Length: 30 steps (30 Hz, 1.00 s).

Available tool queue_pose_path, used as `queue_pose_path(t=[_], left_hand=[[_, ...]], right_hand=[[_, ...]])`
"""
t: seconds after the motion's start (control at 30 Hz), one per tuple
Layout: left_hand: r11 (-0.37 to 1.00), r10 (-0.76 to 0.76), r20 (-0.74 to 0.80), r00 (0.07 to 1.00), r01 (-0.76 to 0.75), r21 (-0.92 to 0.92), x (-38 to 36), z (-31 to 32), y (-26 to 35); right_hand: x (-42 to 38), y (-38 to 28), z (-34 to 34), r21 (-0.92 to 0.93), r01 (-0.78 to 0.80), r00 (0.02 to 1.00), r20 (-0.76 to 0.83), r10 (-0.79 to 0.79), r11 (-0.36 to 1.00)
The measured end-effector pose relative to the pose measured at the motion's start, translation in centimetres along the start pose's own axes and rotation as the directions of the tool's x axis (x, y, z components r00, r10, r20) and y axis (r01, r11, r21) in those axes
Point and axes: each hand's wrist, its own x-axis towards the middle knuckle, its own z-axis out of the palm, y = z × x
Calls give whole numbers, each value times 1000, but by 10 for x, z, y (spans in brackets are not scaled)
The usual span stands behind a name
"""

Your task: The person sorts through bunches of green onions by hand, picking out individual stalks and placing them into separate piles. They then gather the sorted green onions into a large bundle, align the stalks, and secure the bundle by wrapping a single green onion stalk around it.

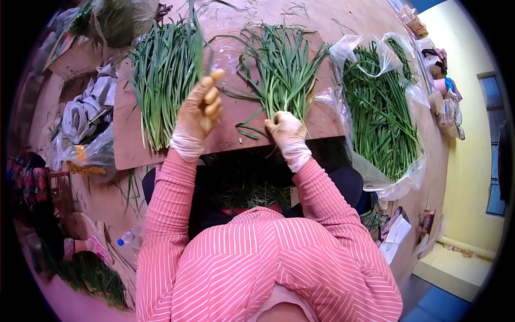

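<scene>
My right hand (288,135), in a stained white glove, is closed around the stem ends of a bunch of garlic chives (281,70) lying on the board, leaves fanned away from me. My left hand (201,107), gloved alike, is raised off the board with curled fingers. A motion-blurred green chive leaf (198,43) rises from its fingertips, seemingly pinched there. Just left of that hand lies a larger pile of garlic chives (161,86). A few loose leaves (248,130) are scattered between my hands.
The reddish board (225,140) spans my lap. At right, a clear plastic bag (348,45) holds many more chives. Crumpled bags (80,115) lie at left. Another person's pink shoe (100,249) is at lower left, near bundled greens (91,276) and a blue-capped bottle (129,238).
</scene>
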Motion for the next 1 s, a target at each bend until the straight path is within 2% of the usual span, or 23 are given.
queue_pose_path(t=[0.03,0.07,0.1,0.17,0.23,0.27,0.37,0.43,0.57,0.63,0.67,0.7,0.73,0.77,0.8,0.83,0.9,0.97,1.0], left_hand=[[999,-27,-43,999,29,47,0,-1,-8],[998,-49,-57,997,51,42,1,-4,-17],[997,-73,-71,995,75,36,2,-9,-26],[994,-109,-48,993,110,15,-1,-14,-38],[986,-164,-26,986,165,29,-2,-15,-50],[983,-183,51,982,183,15,-2,-22,-55],[976,-206,-19,978,207,65,-9,-18,-63],[976,-214,36,976,212,55,-9,-26,-69],[971,-238,48,970,238,-6,-24,-24,-80],[972,-227,91,970,231,-42,-31,-18,-86],[957,-262,139,955,275,-89,-36,-12,-86],[950,-301,138,944,310,-45,-39,-13,-89],[954,-288,208,935,300,-26,-42,-15,-93],[958,-274,278,921,287,-9,-44,-17,-96],[933,-357,192,914,342,110,-48,-13,-83],[958,-283,153,947,272,84,-49,-12,-85],[977,-198,139,970,184,107,-44,-8,-71],[973,-11,65,998,-5,230,-44,12,-53],[980,13,101,995,-33,195,-42,12,-47]], right_hand=[[2,-1,-9,114,-89,996,30,86,990],[5,2,-14,366,-265,963,145,227,892],[6,3,-20,595,-374,927,267,264,712],[-1,-12,-50,805,-469,882,412,228,363],[-10,-19,-62,802,-486,874,434,220,347],[-14,-22,-63,826,-452,891,405,203,336],[-20,-19,-60,847,-429,903,394,172,315],[-27,-21,-60,833,-464,886,437,154,301],[-45,-32,-53,773,-491,865,486,121,402],[-56,-42,-50,792,-496,861,503,78,357],[-61,-46,-48,744,-486,856,511,78,460],[-66,-49,-46,685,-470,851,518,81,557],[-72,-46,-35,643,-342,901,432,44,685],[-77,-48,-35,523,-219,923,384,2,824],[-79,-45,-35,544,-147,922,378,-85,826],[-80,-42,-34,566,-74,913,369,-172,821],[-77,-37,-46,640,-53,940,292,-178,766],[-62,-31,-60,506,-175,967,249,51,845],[-55,-19,-57,477,-88,996,54,71,875]])
